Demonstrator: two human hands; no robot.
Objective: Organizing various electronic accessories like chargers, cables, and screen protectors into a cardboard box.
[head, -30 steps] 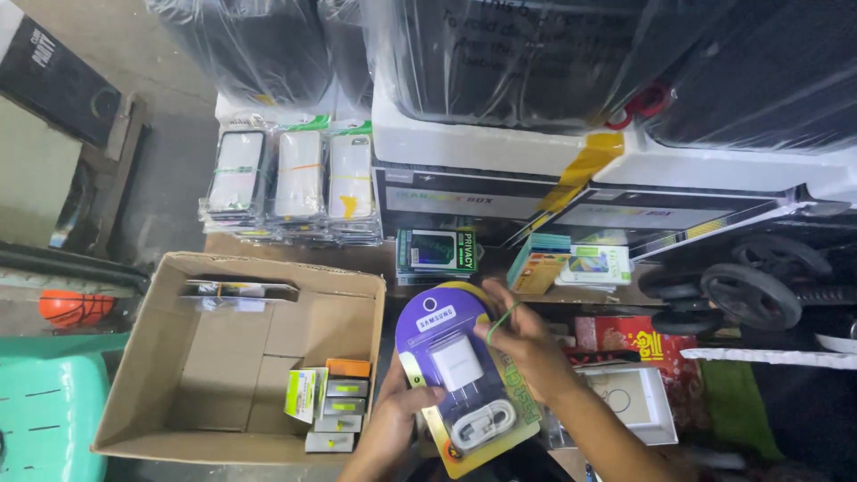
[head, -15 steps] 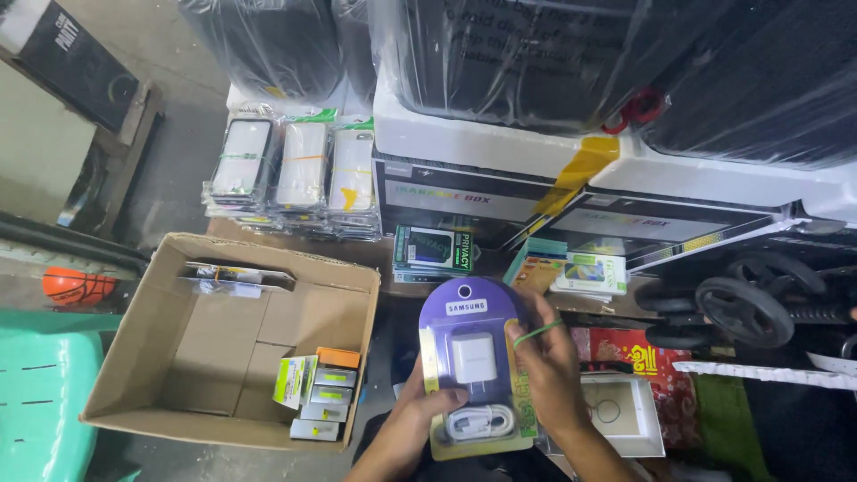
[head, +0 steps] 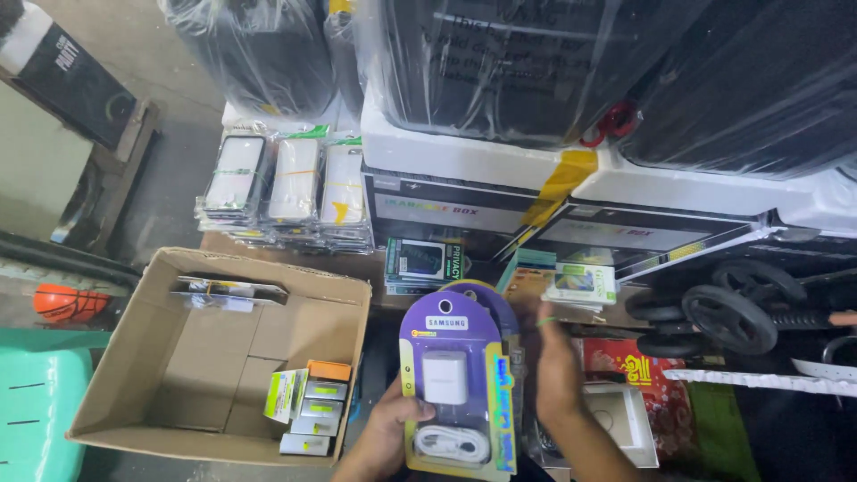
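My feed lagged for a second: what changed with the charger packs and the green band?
The right hand slid from the front to the right edge of the purple charger packs, green rubber band still on its fingers. The left hand still holds them below. The cardboard box is unchanged.

Low wooden bench, loaded up

The brown bench top [head: 357, 264] has bundled clear phone cases [head: 287, 187], a dark box stack [head: 422, 265] and small green-white boxes [head: 580, 284] sitting on it.

The purple charger pack [head: 457, 384] hides the left hand's [head: 386, 439] palm and the packs stacked behind it, the right hand's [head: 555, 375] fingers [head: 539, 314] blur at its far edge, both forearms run off the near edge, and the green stool [head: 36, 411] is cut off at left.
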